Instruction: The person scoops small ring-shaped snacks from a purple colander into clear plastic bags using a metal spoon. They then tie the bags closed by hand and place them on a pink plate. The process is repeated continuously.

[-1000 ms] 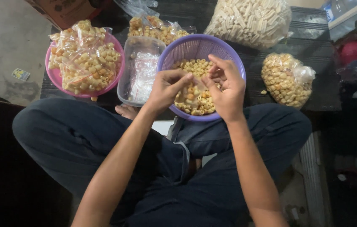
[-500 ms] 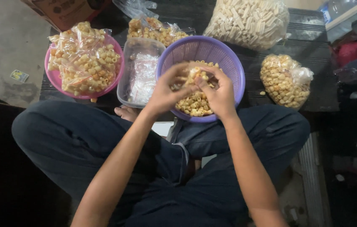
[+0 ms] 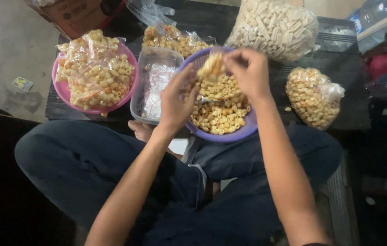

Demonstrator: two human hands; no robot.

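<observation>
I sit cross-legged in front of a purple basket (image 3: 243, 130) filled with small yellow ring-shaped snacks (image 3: 218, 114). My left hand (image 3: 177, 100) and my right hand (image 3: 248, 73) are raised over it, and together they hold a small clear bag (image 3: 211, 66) partly filled with the snacks. The right hand pinches the bag's top, the left one supports its side.
A pink bowl (image 3: 63, 89) heaped with filled small bags sits at the left. A clear plastic tub (image 3: 141, 98) with empty bags stands between the bowls. Large bags of snacks (image 3: 273, 27) (image 3: 312, 95) lie behind and to the right, and a cardboard box (image 3: 72, 13) stands at the back left.
Both hands have lifted out of the purple basket and now hold a small bag of snacks above it.
</observation>
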